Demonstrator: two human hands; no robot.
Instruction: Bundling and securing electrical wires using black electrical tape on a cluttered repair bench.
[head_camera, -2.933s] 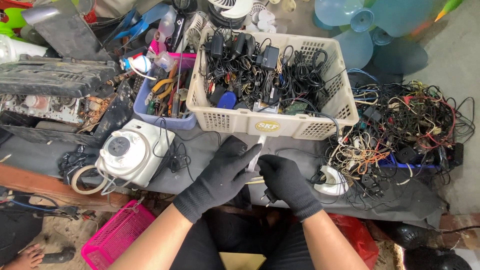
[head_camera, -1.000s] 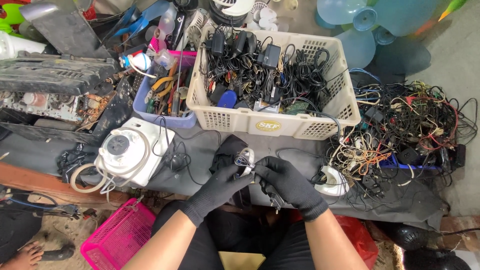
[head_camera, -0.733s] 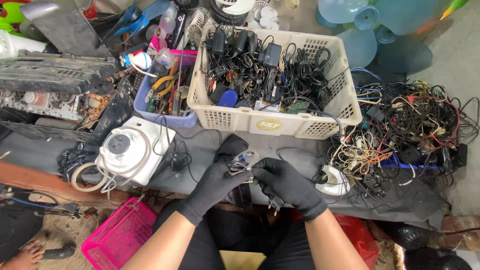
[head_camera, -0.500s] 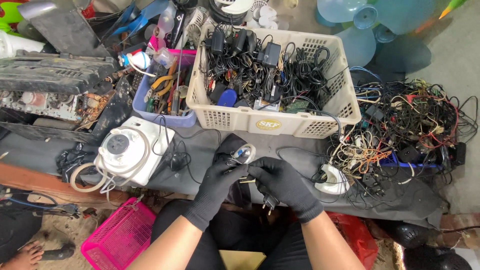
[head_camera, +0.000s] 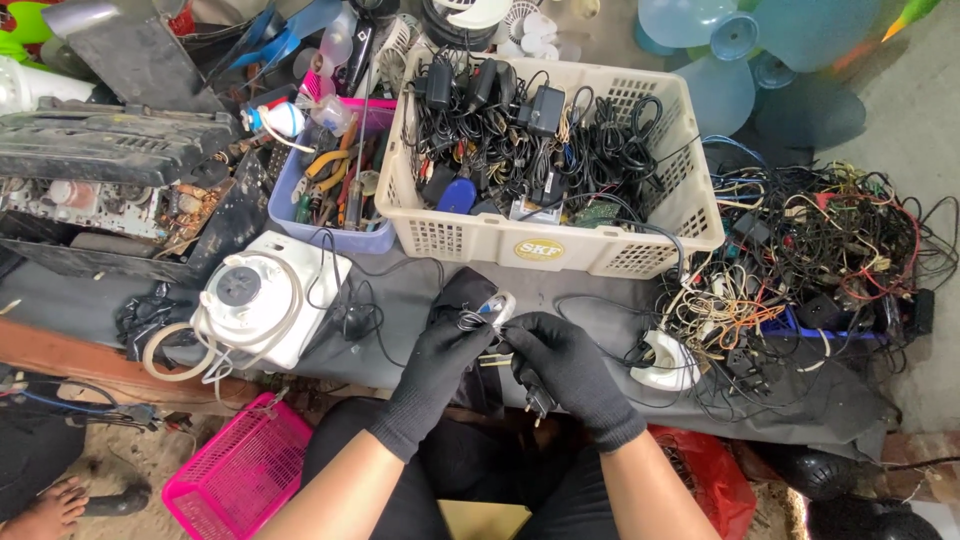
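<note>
Charger plug (head_camera: 535, 398) — gripped in right hand (head_camera: 560, 365); left hand (head_camera: 445, 360) pinches its coiled cable (head_camera: 485, 312).

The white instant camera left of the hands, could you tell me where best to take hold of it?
Grip the white instant camera across its boxy body, coming from above: it lies lens-up, sides exposed. Avoid the cream cord looped round its left edge.

Both gloved hands, left hand (head_camera: 440, 365) and right hand (head_camera: 560, 365), grip a small silver device (head_camera: 495, 307) before the beige basket (head_camera: 560, 245).
</note>
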